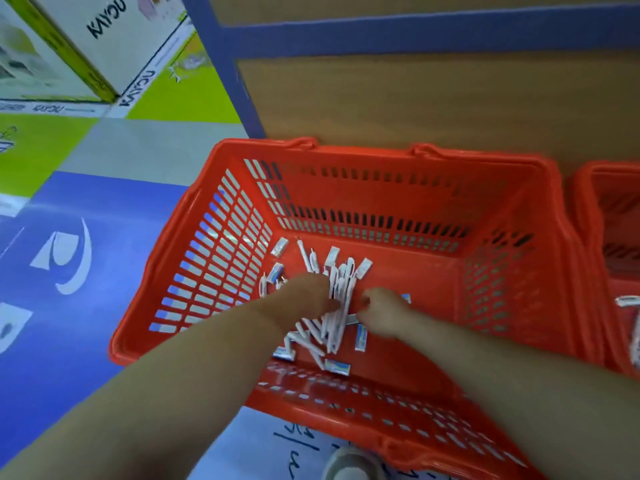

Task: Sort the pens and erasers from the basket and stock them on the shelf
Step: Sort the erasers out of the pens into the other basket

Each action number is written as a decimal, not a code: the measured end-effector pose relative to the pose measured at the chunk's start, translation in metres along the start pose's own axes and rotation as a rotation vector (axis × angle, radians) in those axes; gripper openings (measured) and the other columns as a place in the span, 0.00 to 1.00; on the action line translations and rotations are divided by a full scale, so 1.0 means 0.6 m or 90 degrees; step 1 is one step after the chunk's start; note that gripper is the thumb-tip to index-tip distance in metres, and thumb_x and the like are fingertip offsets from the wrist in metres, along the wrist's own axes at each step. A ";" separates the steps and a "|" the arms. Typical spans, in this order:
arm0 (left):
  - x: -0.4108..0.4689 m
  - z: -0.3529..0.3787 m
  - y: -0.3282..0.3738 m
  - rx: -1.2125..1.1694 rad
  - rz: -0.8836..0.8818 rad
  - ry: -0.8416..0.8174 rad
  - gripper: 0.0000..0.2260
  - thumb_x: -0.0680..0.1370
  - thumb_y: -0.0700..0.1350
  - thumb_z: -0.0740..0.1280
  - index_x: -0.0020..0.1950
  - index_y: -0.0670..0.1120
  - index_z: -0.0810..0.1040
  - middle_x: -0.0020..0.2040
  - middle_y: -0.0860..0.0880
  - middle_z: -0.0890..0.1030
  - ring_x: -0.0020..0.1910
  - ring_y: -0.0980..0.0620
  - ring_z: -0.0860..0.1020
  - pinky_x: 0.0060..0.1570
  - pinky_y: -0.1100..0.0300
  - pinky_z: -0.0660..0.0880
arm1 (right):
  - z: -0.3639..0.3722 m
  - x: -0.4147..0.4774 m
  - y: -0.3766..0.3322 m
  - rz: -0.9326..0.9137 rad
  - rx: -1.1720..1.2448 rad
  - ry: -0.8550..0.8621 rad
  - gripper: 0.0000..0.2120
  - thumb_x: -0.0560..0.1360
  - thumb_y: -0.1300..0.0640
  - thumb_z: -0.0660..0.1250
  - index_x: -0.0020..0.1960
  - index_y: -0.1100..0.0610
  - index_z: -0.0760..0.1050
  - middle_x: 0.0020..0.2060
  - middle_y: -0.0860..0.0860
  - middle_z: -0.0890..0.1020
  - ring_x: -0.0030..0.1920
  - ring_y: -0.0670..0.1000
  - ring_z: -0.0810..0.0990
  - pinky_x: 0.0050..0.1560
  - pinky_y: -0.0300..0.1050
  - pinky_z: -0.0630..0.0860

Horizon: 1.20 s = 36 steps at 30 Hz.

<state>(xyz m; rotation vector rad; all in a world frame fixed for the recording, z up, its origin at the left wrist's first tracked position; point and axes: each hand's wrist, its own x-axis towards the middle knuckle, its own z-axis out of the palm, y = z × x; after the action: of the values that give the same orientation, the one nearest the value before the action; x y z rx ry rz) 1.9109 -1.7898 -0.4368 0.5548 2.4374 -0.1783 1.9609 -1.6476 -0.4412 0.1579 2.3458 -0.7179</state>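
An orange plastic basket [408, 188] stands on the floor against the shelf unit. On its bottom lie several white pens [341, 289] in a loose bundle and several small wrapped erasers [360, 336] scattered around them. Both my arms reach down into the basket. My left hand [304, 299] grips the bundle of white pens from the left side. My right hand [382, 311] has its fingers curled against the same bundle from the right, pinching pens. The fingertips of both hands are hidden among the pens.
A second orange basket [609, 216] stands at the right edge with white items in it. The wooden shelf [433, 98] with blue posts rises behind the baskets. White cartons [114, 36] sit at the upper left on a green and blue floor.
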 end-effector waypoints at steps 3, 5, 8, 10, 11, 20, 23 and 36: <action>0.018 0.006 0.007 -0.061 -0.018 0.028 0.21 0.77 0.55 0.63 0.59 0.38 0.74 0.58 0.39 0.78 0.59 0.41 0.75 0.54 0.54 0.70 | 0.048 0.029 -0.003 0.058 0.126 0.005 0.11 0.76 0.56 0.65 0.50 0.64 0.80 0.53 0.64 0.81 0.55 0.62 0.80 0.47 0.48 0.74; 0.028 0.005 0.005 -0.124 -0.030 0.007 0.17 0.75 0.54 0.67 0.50 0.39 0.78 0.49 0.41 0.81 0.54 0.43 0.78 0.49 0.56 0.71 | 0.064 0.041 -0.006 0.086 0.194 0.006 0.09 0.75 0.55 0.68 0.38 0.59 0.78 0.48 0.64 0.83 0.50 0.61 0.82 0.47 0.50 0.76; 0.045 0.008 -0.007 -0.199 -0.056 -0.068 0.18 0.73 0.55 0.69 0.29 0.46 0.74 0.28 0.50 0.75 0.38 0.48 0.78 0.38 0.60 0.69 | 0.064 0.041 -0.004 0.110 0.241 0.009 0.11 0.73 0.54 0.71 0.48 0.62 0.82 0.39 0.56 0.78 0.41 0.50 0.76 0.40 0.42 0.69; 0.053 0.012 -0.016 -0.185 -0.035 -0.111 0.20 0.75 0.57 0.65 0.29 0.46 0.76 0.27 0.51 0.73 0.37 0.51 0.76 0.39 0.60 0.70 | 0.062 0.038 -0.003 0.114 0.264 0.022 0.10 0.73 0.55 0.70 0.48 0.62 0.82 0.39 0.56 0.78 0.41 0.48 0.74 0.38 0.40 0.66; 0.053 0.010 -0.018 -0.170 -0.026 -0.118 0.20 0.76 0.56 0.64 0.30 0.45 0.78 0.28 0.50 0.75 0.38 0.51 0.76 0.41 0.59 0.71 | 0.060 0.035 -0.004 0.113 0.272 0.034 0.07 0.74 0.55 0.69 0.43 0.60 0.81 0.39 0.56 0.79 0.41 0.49 0.75 0.37 0.40 0.66; 0.042 0.020 0.000 -0.121 -0.012 0.016 0.17 0.72 0.53 0.70 0.52 0.41 0.77 0.52 0.43 0.79 0.53 0.44 0.78 0.41 0.59 0.68 | 0.020 0.017 -0.007 0.087 0.346 0.041 0.05 0.76 0.57 0.58 0.46 0.56 0.72 0.42 0.59 0.80 0.43 0.61 0.83 0.46 0.60 0.81; 0.036 0.009 0.006 -0.114 -0.001 -0.008 0.18 0.77 0.51 0.64 0.60 0.39 0.74 0.59 0.41 0.77 0.59 0.42 0.75 0.50 0.56 0.71 | -0.017 0.002 -0.003 0.061 0.333 0.008 0.08 0.79 0.63 0.54 0.53 0.59 0.71 0.32 0.55 0.75 0.28 0.52 0.78 0.29 0.46 0.79; -0.109 -0.248 0.074 -0.754 0.131 0.214 0.12 0.79 0.44 0.64 0.35 0.44 0.71 0.23 0.51 0.72 0.20 0.59 0.68 0.22 0.69 0.65 | -0.340 -0.235 0.068 -0.188 0.283 0.115 0.06 0.79 0.60 0.61 0.48 0.56 0.77 0.27 0.49 0.74 0.22 0.42 0.70 0.21 0.33 0.67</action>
<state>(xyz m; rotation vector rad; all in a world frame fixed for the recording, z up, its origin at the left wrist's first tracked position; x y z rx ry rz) 1.8952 -1.7345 -0.2786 0.2668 2.2437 1.4308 1.9651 -1.4936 -0.2426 0.0706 2.3677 -1.4212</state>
